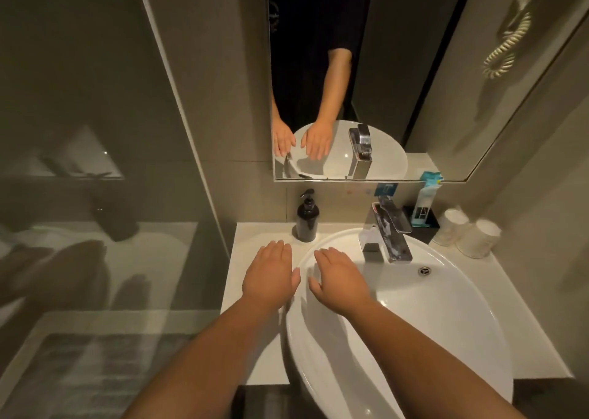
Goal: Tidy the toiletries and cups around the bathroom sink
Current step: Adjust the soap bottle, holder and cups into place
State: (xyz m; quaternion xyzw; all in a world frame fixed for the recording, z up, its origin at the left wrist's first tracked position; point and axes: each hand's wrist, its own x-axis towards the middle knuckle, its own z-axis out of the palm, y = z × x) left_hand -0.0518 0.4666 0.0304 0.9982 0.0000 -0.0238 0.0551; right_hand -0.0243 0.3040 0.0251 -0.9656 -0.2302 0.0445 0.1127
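While nothing is held yet, risks run from big to small: sink (446,323) rim, lower right, slick and sloped; tap (387,233), centre, easy to knock reaching across; bottle (306,216), just above left hand (271,276), tall, could tip; cups (467,237), far right, light, could roll. Right hand (339,280) likewise flat, fingers spread, empty.
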